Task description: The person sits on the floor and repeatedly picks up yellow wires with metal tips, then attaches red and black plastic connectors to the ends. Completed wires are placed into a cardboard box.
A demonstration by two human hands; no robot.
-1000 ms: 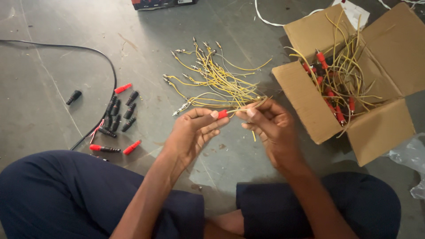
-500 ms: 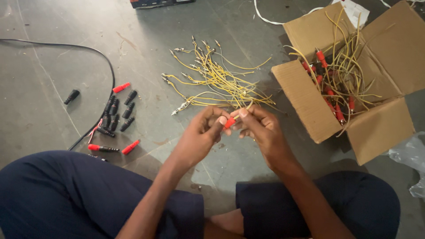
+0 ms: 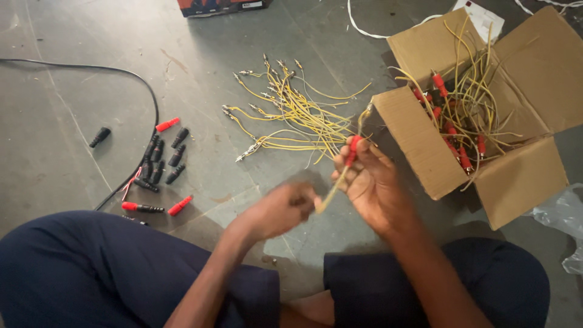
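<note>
Now, starting at your far left, a black cable (image 3: 136, 91) curves across the grey floor (image 3: 73, 133), and a lone black plug cap (image 3: 100, 136) lies apart from it. Just right of the cable sits a loose cluster of black caps (image 3: 164, 159), with red caps (image 3: 167, 125) at its top and bottom edges.

Your left hand (image 3: 276, 211) hovers low over the floor between your knees, curled into a loose fist; it is blurred, so you cannot tell for sure whether its fingers actually pinch the lower end of the yellow wire (image 3: 333, 188) that meets it.

Beyond your hands, a pile of yellow wires (image 3: 291, 118) with metal tips is spread on the floor.

Your right hand (image 3: 370, 182) is raised beside the left, fingers closed round the yellow wire, with its red connector (image 3: 353, 149) standing up above your fingertips.

Further right, an open cardboard box (image 3: 419, 143) stands just beside that hand, holding more yellow wires with red connectors. At the far right edge lies a clear plastic bag (image 3: 565, 225).
</note>
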